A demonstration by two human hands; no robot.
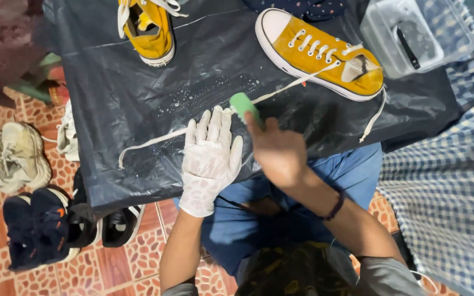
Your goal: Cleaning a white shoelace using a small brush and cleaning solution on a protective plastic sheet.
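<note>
Two yellow sneakers are up on the table (111, 109), which is covered in black plastic sheet, and neither looks finished to me. The work right now is on a white shoelace (154, 141) stretched flat across the wet plastic. The left hand (210, 159), in a thin white glove, lies spread open with fingers flat, pinning the lace down near its middle. The right hand (278, 151) is bare and closed around a small green brush (244, 105), whose head sits right at the lace just past the gloved fingertips; it's blurred, so I'd guess scrubbing. Soapy droplets bead on the plastic beside the lace, so I'd call the lace partway done. The sneaker on the right (320, 53) lies on its side with the lace running out of its eyelets, so the lace hasn't been pulled out. The other sneaker (146, 27) at the top edge has loose laces too. On containers: one clear plastic tub (412, 35) at the far right corner has something dark in it, maybe another brush, too hazy to say. Down on the tiled floor (111, 263), pale sneakers (12, 156) and dark shoes (45, 225) are lined up, no sign of washing on them that I can make out.
</note>
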